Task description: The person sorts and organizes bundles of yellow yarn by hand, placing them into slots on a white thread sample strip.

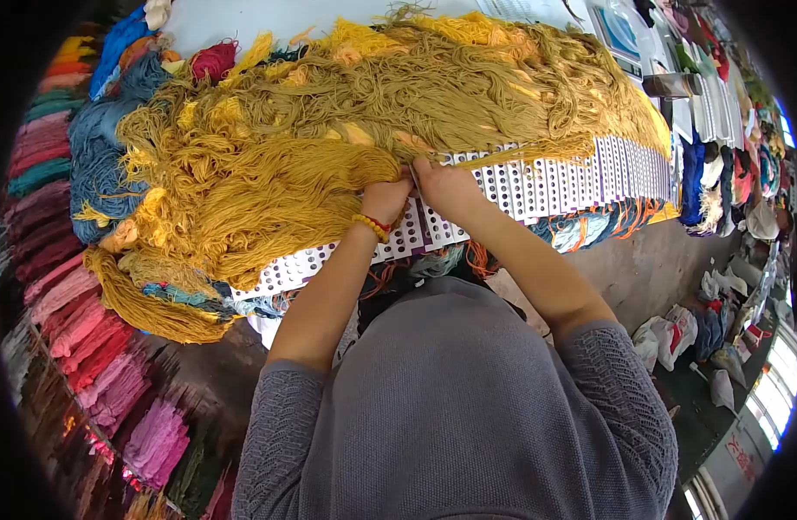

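Both hands meet at the edge of a perforated white card (537,186), the left hand (383,201) and right hand (446,186) pinched on mustard yarn (329,130) heaped across the counter, most holes unthreaded.

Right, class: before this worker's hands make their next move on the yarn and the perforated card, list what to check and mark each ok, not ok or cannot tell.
1. Both hands at the work spot: left hand and right hand meet at the card edge: ok.
2. Perforated white card in reach: ok.
3. Mustard yarn untangled: not ok, a loose heap.
4. Strand pinched between fingers: cannot tell.
5. Holes ahead uncovered: ok on the right, hidden under yarn on the left.
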A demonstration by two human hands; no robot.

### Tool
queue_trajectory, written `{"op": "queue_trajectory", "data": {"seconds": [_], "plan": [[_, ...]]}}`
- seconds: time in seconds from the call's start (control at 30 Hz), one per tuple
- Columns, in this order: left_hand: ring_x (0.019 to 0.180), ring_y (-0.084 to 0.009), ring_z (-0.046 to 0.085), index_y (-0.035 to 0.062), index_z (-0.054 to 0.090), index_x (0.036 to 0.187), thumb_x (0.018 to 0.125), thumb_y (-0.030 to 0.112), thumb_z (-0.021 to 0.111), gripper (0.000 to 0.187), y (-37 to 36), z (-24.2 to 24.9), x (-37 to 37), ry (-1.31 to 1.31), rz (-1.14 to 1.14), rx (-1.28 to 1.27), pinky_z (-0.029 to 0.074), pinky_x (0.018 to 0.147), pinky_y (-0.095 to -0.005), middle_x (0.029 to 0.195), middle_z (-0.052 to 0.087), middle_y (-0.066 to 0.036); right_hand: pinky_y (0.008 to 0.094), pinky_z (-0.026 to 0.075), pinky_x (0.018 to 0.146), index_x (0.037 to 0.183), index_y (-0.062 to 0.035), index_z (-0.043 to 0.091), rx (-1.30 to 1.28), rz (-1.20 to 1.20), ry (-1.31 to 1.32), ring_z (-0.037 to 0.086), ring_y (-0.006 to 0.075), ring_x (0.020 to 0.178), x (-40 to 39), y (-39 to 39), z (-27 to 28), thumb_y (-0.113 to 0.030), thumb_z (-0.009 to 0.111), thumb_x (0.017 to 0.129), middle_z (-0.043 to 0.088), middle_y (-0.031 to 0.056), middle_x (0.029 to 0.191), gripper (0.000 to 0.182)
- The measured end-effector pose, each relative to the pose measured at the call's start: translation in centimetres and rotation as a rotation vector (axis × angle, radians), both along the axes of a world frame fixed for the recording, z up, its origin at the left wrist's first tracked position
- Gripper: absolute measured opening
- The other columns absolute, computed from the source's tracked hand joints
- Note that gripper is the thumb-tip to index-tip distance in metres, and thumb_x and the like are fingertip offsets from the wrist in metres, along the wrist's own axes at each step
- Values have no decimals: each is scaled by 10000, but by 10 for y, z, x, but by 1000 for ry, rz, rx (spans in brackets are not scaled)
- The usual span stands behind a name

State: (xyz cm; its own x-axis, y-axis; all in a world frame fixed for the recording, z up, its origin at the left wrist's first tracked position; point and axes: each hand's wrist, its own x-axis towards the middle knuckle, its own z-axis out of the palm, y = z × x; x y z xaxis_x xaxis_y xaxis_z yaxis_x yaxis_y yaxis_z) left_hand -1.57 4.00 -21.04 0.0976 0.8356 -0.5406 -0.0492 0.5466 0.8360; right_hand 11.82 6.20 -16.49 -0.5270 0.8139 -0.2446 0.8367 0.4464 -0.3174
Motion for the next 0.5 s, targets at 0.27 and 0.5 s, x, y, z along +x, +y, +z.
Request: {"op": "queue_trajectory", "data": {"seconds": [0.27,0.5], "plan": [[591,-155,572,-6,573,756,770,132,513,152,-2,-20,0,4,-28,194,440,559,-276,665,590,-64,408,476,535,841,-49,423,-1,-86,46,590,332,593,-1,-6,-14,-278,507,801,584,159,648,247],[599,-150,576,-6,574,755,770,161,526,174,-4,-22,-16,363,-189,157,441,563,-277,648,589,-64,439,447,588,935,-41,456,-218,-453,349,572,371,645,-1,-5,20,-233,552,772,574,187,648,270]]}}
